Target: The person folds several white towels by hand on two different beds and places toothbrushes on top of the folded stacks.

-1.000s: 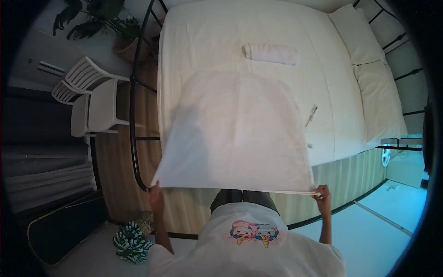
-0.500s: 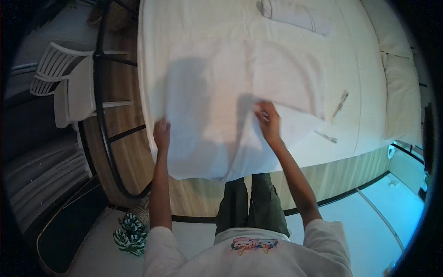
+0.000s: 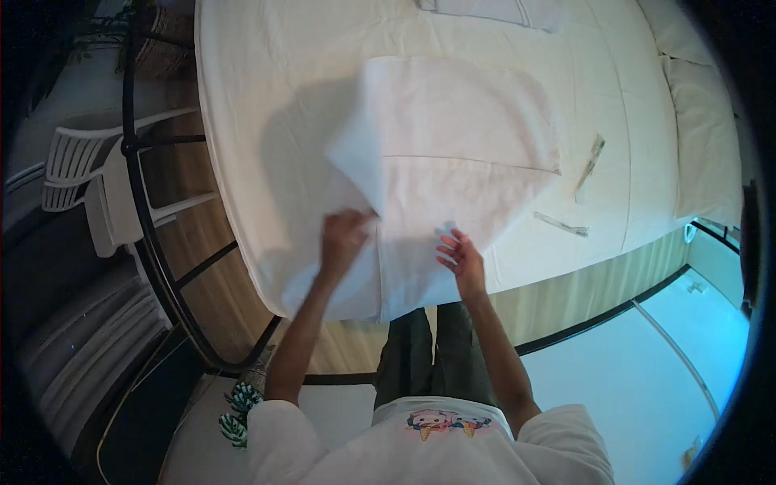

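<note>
A white cloth (image 3: 461, 113), towel-like, lies on the bed. Its right part is folded in, leaving a slanting edge and a seam across the middle. My left hand (image 3: 346, 236) is closed at the cloth's left part, which is lifted and turned over toward the centre; its fingers are slightly blurred. Over the near right part of the cloth, my right hand (image 3: 463, 263) has its fingers spread and holds nothing.
Two thin, narrow items (image 3: 592, 166) lie right of the cloth. Another folded white cloth (image 3: 501, 10) is at the far edge of view. Pillows (image 3: 703, 145) line the right side. A black metal frame (image 3: 145, 194) and a white chair (image 3: 121, 194) stand left.
My left hand has moved right, bringing the cloth's left side over toward the middle. My right hand has let go of the right fold, drawn nearer and spread its fingers.
</note>
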`<action>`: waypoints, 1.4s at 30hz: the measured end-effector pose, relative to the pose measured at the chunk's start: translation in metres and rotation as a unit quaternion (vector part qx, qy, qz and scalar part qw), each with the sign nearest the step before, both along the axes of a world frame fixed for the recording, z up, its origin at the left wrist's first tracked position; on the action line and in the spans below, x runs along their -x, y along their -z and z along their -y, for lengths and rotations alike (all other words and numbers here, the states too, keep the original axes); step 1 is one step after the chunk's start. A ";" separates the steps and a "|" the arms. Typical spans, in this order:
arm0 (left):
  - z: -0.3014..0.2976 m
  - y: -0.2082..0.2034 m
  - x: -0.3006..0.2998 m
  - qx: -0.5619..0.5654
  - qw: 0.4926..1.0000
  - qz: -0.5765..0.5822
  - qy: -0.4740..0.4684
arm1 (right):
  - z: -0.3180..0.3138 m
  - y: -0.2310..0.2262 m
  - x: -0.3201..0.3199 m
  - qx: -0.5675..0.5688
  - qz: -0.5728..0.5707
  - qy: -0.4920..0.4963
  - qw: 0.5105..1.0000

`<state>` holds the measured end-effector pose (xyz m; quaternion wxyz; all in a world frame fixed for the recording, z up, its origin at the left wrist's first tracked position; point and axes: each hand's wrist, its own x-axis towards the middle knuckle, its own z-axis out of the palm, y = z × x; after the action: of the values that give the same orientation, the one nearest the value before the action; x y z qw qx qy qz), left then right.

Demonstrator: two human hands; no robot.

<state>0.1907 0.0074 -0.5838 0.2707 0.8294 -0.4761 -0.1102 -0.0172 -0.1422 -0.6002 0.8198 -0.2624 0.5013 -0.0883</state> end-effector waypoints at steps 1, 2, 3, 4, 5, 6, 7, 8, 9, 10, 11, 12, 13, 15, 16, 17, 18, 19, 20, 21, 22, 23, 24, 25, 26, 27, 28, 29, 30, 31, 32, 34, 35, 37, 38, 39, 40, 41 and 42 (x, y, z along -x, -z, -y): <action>0.003 -0.003 0.024 0.000 0.999 -0.005 0.050 | 0.009 0.001 0.004 -0.003 0.002 0.003 1.000; -0.004 0.006 0.042 -0.067 0.994 -0.005 0.089 | 0.016 0.003 0.001 -0.026 0.000 0.029 0.999; -0.001 0.005 0.050 -0.067 0.993 -0.005 0.092 | 0.025 0.007 0.002 -0.045 -0.008 0.058 0.997; 0.002 0.005 0.057 -0.057 0.995 -0.017 0.080 | 0.032 0.012 0.001 -0.045 -0.017 0.042 0.998; 0.005 0.002 0.062 -0.050 0.996 -0.031 0.066 | 0.036 0.014 -0.001 -0.048 -0.019 0.044 0.998; 0.011 0.002 0.061 -0.055 0.998 -0.026 0.031 | 0.039 0.016 -0.004 -0.044 -0.040 0.039 0.997; 0.018 0.003 0.059 -0.057 0.997 -0.029 0.033 | 0.041 0.016 -0.005 -0.040 -0.060 0.033 0.997; 0.026 0.004 0.055 -0.047 0.998 -0.032 -0.024 | 0.041 0.019 -0.006 -0.042 -0.059 0.034 0.997; 0.037 0.003 0.050 -0.035 0.996 -0.035 -0.079 | 0.042 0.025 -0.005 0.011 -0.094 0.010 0.995; 0.046 0.003 0.043 -0.038 0.995 -0.027 -0.091 | 0.042 0.029 -0.003 0.064 -0.130 -0.014 0.989; 0.054 0.002 0.037 -0.042 0.995 -0.028 -0.091 | 0.039 0.027 -0.001 0.060 -0.131 -0.014 0.989; 0.059 0.003 0.030 -0.045 0.992 0.003 -0.116 | 0.032 0.018 0.001 0.063 -0.133 0.008 0.989; 0.064 0.004 0.023 -0.047 0.988 0.033 -0.140 | 0.027 0.008 0.006 0.066 -0.135 0.032 0.988; 0.078 0.014 0.009 -0.044 0.984 0.055 -0.161 | 0.023 -0.011 0.025 0.075 -0.157 0.017 0.985; 0.085 0.018 0.003 -0.039 0.979 0.081 -0.182 | 0.021 -0.010 0.039 0.065 -0.182 0.034 0.981; 0.087 0.021 -0.006 -0.041 0.978 0.084 -0.185 | 0.020 -0.009 0.045 0.053 -0.201 0.047 0.977; 0.091 0.028 -0.013 -0.072 0.975 0.066 -0.201 | 0.021 0.001 0.053 0.048 -0.216 0.054 0.974; 0.096 0.035 -0.018 -0.104 0.970 0.047 -0.217 | 0.026 0.011 0.060 0.050 -0.216 0.054 0.974; 0.100 0.042 -0.020 -0.105 0.970 0.044 -0.216 | 0.032 0.018 0.062 0.064 -0.234 0.030 0.970; 0.105 0.048 -0.021 -0.140 0.968 0.008 -0.209 | 0.035 0.023 0.066 0.078 -0.251 0.005 0.965; 0.109 0.054 -0.022 -0.174 0.964 -0.029 -0.201 | 0.036 0.026 0.072 0.077 -0.254 0.006 0.964; 0.101 0.062 -0.030 -0.180 0.962 -0.026 -0.206 | 0.033 0.023 0.068 0.068 -0.235 -0.024 0.969; 0.094 0.068 -0.041 -0.162 0.960 -0.058 -0.223 | 0.034 0.015 0.062 0.061 -0.214 -0.054 0.973; 0.086 0.072 -0.048 -0.143 0.956 -0.089 -0.240 | 0.032 0.005 0.056 0.059 -0.211 -0.058 0.974; 0.090 0.074 -0.047 -0.143 0.956 -0.094 -0.238 | 0.034 -0.009 0.052 0.063 -0.143 -0.075 0.985; 0.097 0.071 -0.043 -0.104 0.938 -0.194 -0.267 | 0.036 -0.022 0.051 0.065 -0.078 -0.088 0.991; 0.100 0.069 -0.041 -0.065 0.909 -0.288 -0.295 | 0.040 -0.036 0.047 0.069 -0.045 -0.091 0.992; 0.096 0.073 -0.045 -0.064 0.909 -0.286 -0.295 | 0.039 -0.028 0.051 0.069 -0.043 -0.091 0.992; 0.084 0.080 -0.056 -0.035 0.899 -0.312 -0.306 | 0.035 -0.012 0.055 0.074 -0.086 -0.068 0.991; 0.080 0.086 -0.064 -0.002 0.887 -0.339 -0.314 | 0.034 0.004 0.059 0.082 -0.129 -0.044 0.987; 0.080 0.089 -0.068 0.001 0.888 -0.335 -0.315 | 0.033 0.014 0.061 0.084 -0.124 -0.045 0.988; 0.076 0.089 -0.073 -0.015 0.890 -0.339 -0.304 | 0.026 0.025 0.066 0.109 -0.200 -0.005 0.974; 0.083 0.084 -0.069 -0.019 0.888 -0.345 -0.302 | 0.023 0.031 0.071 0.107 -0.207 -0.002 0.972; 0.109 0.065 -0.059 -0.211 0.910 -0.270 -0.234 | 0.022 0.038 0.080 0.092 -0.191 0.025 0.977; 0.105 0.059 -0.064 -0.208 0.911 -0.264 -0.238 | 0.023 0.038 0.074 0.094 -0.184 0.024 0.978; 0.099 0.052 -0.070 -0.156 0.906 -0.315 -0.234 | 0.026 0.037 0.067 0.023 -0.152 0.023 0.988; 0.093 0.044 -0.077 -0.103 0.897 -0.364 -0.227 | 0.028 0.036 0.061 -0.048 -0.119 0.021 0.991; 0.085 0.031 -0.085 -0.084 0.913 -0.313 -0.250 | 0.031 0.024 0.048 -0.048 -0.111 0.019 0.993; 0.074 0.014 -0.092 -0.066 0.923 -0.265 -0.272 | 0.037 -0.005 0.032 -0.030 -0.041 0.027 0.998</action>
<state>0.2823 -0.0667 -0.5973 0.3511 0.8834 -0.1347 -0.2795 -0.0493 -0.1789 -0.5953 0.8033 -0.2277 0.5437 -0.0849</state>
